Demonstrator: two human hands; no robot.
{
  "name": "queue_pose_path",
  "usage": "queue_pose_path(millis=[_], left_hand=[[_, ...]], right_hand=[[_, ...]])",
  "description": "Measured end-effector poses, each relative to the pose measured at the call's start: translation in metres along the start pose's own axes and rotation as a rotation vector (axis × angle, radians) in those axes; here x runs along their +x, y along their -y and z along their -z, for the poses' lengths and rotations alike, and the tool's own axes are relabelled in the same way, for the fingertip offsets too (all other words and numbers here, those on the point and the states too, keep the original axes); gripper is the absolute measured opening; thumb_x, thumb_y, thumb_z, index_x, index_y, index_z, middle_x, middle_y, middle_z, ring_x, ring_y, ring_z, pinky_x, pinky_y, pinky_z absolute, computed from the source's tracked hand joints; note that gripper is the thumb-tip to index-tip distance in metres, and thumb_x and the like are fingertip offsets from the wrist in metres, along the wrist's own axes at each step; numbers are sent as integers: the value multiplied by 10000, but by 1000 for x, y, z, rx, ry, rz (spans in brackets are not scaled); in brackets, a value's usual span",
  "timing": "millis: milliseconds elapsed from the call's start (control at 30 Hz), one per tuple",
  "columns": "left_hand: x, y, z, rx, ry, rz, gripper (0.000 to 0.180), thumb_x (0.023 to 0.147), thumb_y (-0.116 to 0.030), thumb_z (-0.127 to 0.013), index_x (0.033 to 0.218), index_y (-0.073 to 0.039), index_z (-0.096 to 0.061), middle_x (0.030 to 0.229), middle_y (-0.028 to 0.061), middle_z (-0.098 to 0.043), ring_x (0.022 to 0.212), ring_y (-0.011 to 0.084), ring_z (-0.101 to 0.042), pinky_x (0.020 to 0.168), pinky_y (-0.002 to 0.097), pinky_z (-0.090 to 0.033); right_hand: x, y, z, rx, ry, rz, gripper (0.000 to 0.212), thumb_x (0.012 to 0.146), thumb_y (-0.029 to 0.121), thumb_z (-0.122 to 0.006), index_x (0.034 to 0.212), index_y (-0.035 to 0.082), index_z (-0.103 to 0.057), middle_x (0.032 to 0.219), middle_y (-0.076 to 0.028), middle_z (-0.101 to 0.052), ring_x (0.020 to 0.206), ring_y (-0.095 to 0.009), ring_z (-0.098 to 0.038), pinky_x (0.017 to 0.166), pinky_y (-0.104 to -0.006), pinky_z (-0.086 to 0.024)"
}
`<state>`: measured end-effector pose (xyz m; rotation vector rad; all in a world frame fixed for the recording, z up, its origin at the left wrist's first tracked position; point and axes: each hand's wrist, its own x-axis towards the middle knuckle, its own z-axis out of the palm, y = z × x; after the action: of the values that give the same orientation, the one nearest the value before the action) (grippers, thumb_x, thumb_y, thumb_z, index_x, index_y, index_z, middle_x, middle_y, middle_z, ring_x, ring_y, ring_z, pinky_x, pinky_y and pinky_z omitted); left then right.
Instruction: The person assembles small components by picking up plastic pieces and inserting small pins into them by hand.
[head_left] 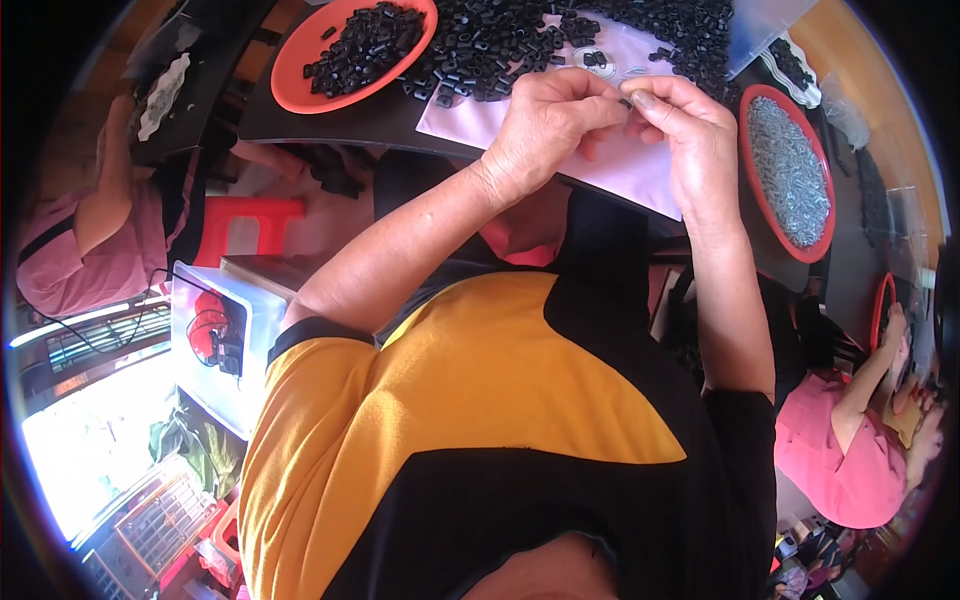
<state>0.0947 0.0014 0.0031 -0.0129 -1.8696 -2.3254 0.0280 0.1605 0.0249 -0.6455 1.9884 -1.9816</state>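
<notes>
Over a pale pink sheet (460, 122) on the dark table, my two hands meet fingertip to fingertip. Thumb and fingers of my left hand (548, 125) are pinched together at a tiny dark piece (626, 103). My right hand (697, 135) pinches at the same spot from the other side. Fingers cover most of the piece, so its exact kind does not show. Just beyond the hands lies a spread heap of small black plastic parts (480, 50), with a few loose ones on the sheet.
An orange-red plate (290, 85) of black parts stands at the far left. On the right, a red oval tray (746, 140) holds many small silvery-clear pieces. A clear plastic bin (765, 30) is behind the heap. People in pink sit at both sides.
</notes>
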Motion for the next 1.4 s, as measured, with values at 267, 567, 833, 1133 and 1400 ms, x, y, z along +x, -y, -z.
queue_pose_path(millis=[267, 567, 833, 1133, 1400], left_hand=[[2, 0, 1, -80, -15, 28, 154, 861, -102, -674, 916, 40, -655, 739, 56, -639, 613, 105, -594, 556, 243, -501], [0, 0, 0, -124, -24, 57, 138, 879, -82, -655, 928, 46, -653, 789, 80, -649, 644, 125, -608, 604, 257, -518], [-10, -4, -7, -260, 13, 166, 153, 901, -78, -637, 976, 49, -676, 821, 82, -663, 679, 135, -613, 622, 258, -511], [-8, -2, 14, 58, 22, 31, 137, 867, -103, -673, 892, 31, -685, 745, 37, -642, 623, 81, -576, 570, 232, -502], [-10, -5, 17, 133, 23, 37, 106, 875, -85, -685, 904, 14, -710, 783, 28, -655, 703, 81, -585, 635, 226, -480]], right_hand=[[0, -1, -5, 43, 1, -31, 141, 881, 105, -643, 972, 48, -734, 832, -2, -690, 742, -67, -602, 677, -198, -429], [-19, 0, -15, -465, -41, 479, 295, 776, -90, -669, 1056, 3, -661, 913, -59, -633, 792, -143, -614, 725, -257, -503], [-28, -3, -14, -463, -98, 534, 253, 758, -108, -678, 986, 3, -675, 888, -70, -631, 779, -151, -626, 708, -251, -504], [43, 8, 39, -978, -134, 477, 145, 809, 41, -608, 917, 56, -705, 918, -108, -704, 816, -258, -691, 697, -355, -528], [86, -26, 33, -1744, -86, 547, 124, 823, 143, -610, 913, 176, -689, 899, -46, -619, 882, -278, -639, 736, -430, -489]])
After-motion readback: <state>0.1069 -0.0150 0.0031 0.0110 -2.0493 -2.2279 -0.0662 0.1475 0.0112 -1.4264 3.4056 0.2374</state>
